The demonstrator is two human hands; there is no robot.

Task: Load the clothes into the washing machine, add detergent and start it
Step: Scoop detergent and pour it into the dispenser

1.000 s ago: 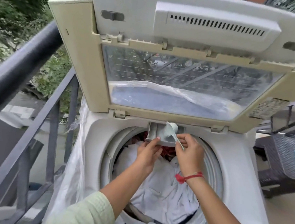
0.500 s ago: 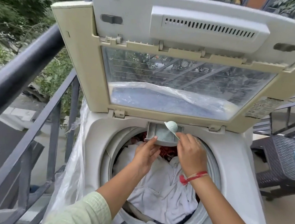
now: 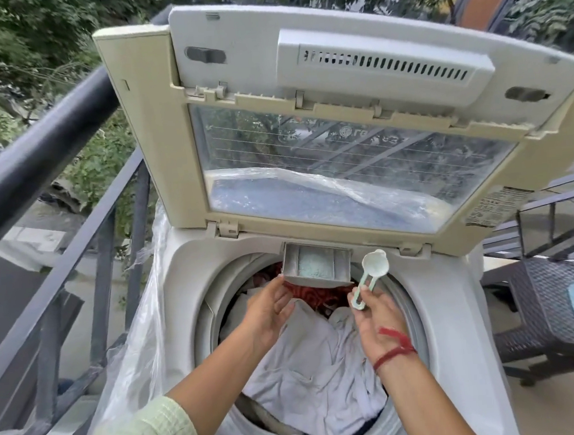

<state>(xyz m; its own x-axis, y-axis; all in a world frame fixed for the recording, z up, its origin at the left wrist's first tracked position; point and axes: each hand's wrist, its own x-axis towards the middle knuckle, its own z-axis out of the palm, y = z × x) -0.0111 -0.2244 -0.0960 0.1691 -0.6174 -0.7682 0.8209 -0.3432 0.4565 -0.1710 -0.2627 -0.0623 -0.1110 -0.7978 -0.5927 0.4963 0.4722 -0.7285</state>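
1. The washing machine [image 3: 459,324] stands with its lid [image 3: 306,130] swung up and back, which leaves both the drum and the drawer in reach from the front.
2. The clothes [image 3: 310,359] are in the drum: white pieces lie on top and a red patterned garment [image 3: 322,295] sits at the back, under the drawer. By the look of it, the loading is done.
3. The detergent drawer [image 3: 318,281] is pulled out over the back of the drum. Pale blue-green powder [image 3: 312,267] lies in its middle compartment (the side compartments look bare).
4. The left hand [image 3: 269,309] is at the drawer's front left corner, thumb touching the corner and fingers loosely extended beneath. No tight clasp shows. It seems placed there to steady the drawer and be ready to slide it in.
5. The right hand [image 3: 376,320] pinches the handle of the scoop [image 3: 373,267] between thumb and fingers. The scoop is just right of the drawer, not touching it, with its bowl tipped up towards the camera. The bowl appears empty, so it is probably held aside to keep any last grains off the laundry.
6. My reading is that the detergent is in. What remains is to push the drawer home squarely, put down the scoop, lower the lid and press start.
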